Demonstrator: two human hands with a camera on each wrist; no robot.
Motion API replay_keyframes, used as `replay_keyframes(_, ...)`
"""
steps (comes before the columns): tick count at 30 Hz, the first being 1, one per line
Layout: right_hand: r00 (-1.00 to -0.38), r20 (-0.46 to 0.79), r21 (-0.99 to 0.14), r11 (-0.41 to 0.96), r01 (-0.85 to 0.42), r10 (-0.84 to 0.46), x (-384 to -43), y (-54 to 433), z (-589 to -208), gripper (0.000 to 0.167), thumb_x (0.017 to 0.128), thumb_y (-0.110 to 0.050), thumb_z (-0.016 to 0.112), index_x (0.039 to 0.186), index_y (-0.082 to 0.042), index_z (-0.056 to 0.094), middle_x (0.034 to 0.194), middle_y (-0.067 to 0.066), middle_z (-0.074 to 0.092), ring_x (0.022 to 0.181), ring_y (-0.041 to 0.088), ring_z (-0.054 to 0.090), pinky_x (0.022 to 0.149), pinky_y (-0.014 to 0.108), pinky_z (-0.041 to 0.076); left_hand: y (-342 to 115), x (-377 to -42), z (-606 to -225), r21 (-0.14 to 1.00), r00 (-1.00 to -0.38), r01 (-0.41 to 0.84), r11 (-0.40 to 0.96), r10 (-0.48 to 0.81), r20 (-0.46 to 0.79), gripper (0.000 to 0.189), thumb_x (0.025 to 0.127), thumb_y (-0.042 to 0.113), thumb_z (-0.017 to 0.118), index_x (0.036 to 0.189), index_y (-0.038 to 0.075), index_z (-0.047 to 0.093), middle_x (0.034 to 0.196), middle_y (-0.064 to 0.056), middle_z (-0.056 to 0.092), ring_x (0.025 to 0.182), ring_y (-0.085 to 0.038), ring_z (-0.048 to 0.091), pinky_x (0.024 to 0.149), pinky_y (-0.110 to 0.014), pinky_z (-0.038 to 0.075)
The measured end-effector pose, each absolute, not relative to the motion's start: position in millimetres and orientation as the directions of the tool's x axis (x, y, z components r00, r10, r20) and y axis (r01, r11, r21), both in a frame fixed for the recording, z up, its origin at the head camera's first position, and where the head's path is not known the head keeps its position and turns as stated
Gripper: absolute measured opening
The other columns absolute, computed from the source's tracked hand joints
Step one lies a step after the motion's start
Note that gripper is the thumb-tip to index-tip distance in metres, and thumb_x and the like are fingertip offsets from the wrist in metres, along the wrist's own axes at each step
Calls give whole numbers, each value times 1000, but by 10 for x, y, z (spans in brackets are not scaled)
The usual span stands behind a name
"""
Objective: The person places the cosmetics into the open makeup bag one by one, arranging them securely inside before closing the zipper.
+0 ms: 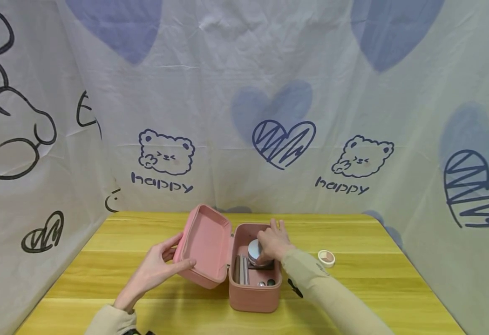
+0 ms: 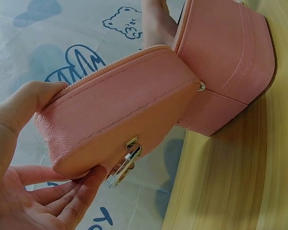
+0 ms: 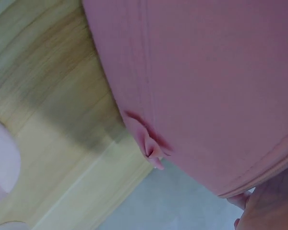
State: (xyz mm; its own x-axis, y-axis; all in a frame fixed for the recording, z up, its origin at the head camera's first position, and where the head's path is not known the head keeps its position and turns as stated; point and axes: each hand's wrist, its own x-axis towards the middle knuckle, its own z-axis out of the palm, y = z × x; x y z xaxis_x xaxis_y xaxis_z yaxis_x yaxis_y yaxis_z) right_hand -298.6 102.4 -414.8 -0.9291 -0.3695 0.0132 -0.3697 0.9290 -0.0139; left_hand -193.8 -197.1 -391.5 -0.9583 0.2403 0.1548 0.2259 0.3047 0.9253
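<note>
A pink zip-up cosmetic case stands on the table with its lid swung out to the left. My left hand grips the lid's outer end; in the left wrist view the thumb lies on the zipped edge and the fingers are underneath, beside a gold ring. Inside the case my right hand reaches over the far right rim and pinches a round silver-topped container. The right wrist view shows mainly the case's outer side, with the fingertips mostly hidden.
Slim silvery tubes stand along the case's left wall, and small round-ended items sit near its front. A round white-rimmed palette lies on the wooden table to the right. A printed curtain hangs behind.
</note>
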Motion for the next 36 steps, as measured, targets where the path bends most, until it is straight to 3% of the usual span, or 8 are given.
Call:
replay_keyframes(6,-915,87,-157,902,-403,-394,-2927,1094,-4104,37,65,-40,94,79,-14,72,77,0,66,98,27,41,93,50,31,-1975,-1940,-3924,927,-958,223,302,243,151,86,88,18,76,155,-8,29,149,-31,47,126,-39,61,90,-16,53)
replay_keyframes(11,-907,223,-391,820,-419,-357,-2859,1220,-4108,49,74,-39,88,115,-16,76,115,3,75,99,27,42,83,46,26,-1983,-1944,-3920,925,-956,232,302,244,160,86,88,18,76,154,-8,29,149,-32,48,126,-39,61,90,-16,53)
replay_keyframes(13,-913,274,-503,764,-403,-301,-2831,1274,-4129,54,76,-38,86,123,-15,73,126,6,72,105,30,44,86,48,25,-1986,-1944,-3919,923,-956,237,304,244,165,86,88,18,76,154,-8,29,149,-32,48,126,-40,61,90,-15,53)
replay_keyframes(16,-929,324,-671,649,-360,-180,-2769,1369,-4161,63,78,-35,85,133,-13,65,139,12,63,122,36,45,100,56,23,-1988,-1945,-3919,922,-955,237,305,247,164,86,88,18,76,154,-8,29,149,-32,47,126,-40,60,91,-15,53)
replay_keyframes(20,-935,353,-799,515,-310,-14,-2699,1519,-4235,77,80,-29,84,147,-13,50,150,16,49,135,38,41,111,61,20,-1986,-1943,-3919,923,-956,233,307,246,159,86,88,18,76,155,-7,29,150,-31,47,127,-40,59,91,-15,52)
replay_keyframes(27,-911,368,-868,418,-266,184,-2644,1800,-4390,87,82,-22,82,154,-11,34,150,19,39,134,37,39,111,54,33,-1984,-1940,-3919,921,-959,227,316,237,156,86,88,19,76,154,-7,29,150,-31,47,128,-40,59,92,-14,52)
replay_keyframes(36,-878,347,-845,517,-139,330,-2661,2115,-4577,85,80,-26,82,149,-8,36,139,22,41,120,36,40,96,44,30,-1985,-1938,-3924,924,-960,222,312,238,150,86,87,19,77,154,-7,29,148,-31,49,128,-40,59,92,-14,52)
